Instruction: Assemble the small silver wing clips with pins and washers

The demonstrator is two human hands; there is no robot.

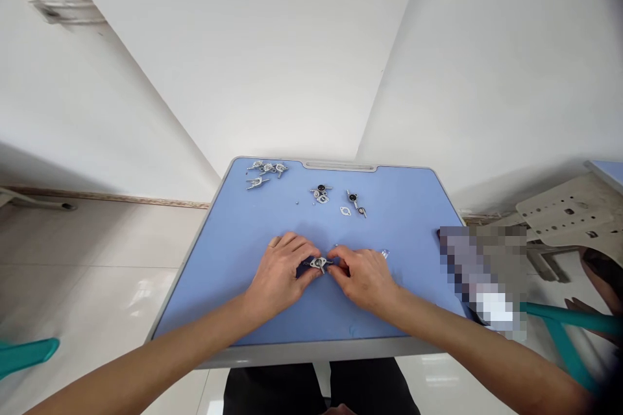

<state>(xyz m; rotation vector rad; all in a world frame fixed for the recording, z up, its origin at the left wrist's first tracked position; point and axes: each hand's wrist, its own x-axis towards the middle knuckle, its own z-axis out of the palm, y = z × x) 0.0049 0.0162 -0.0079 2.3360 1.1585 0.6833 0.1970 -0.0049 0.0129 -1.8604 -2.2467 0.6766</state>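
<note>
Both of my hands rest on a blue desk (233, 253) and meet in its middle. My left hand (281, 270) has its fingers curled around one side of a small silver metal fitting (318, 264). My right hand (363, 275) pinches the other side of the same fitting. The fitting has a round dark centre and sits just above the desktop between my fingertips.
Several similar metal fittings (267, 172) lie at the desk's far left corner. More small parts (321, 194) and a flat flange (345, 211) lie at the far middle. A beige plastic chair (564, 211) stands to the right, and white walls rise behind.
</note>
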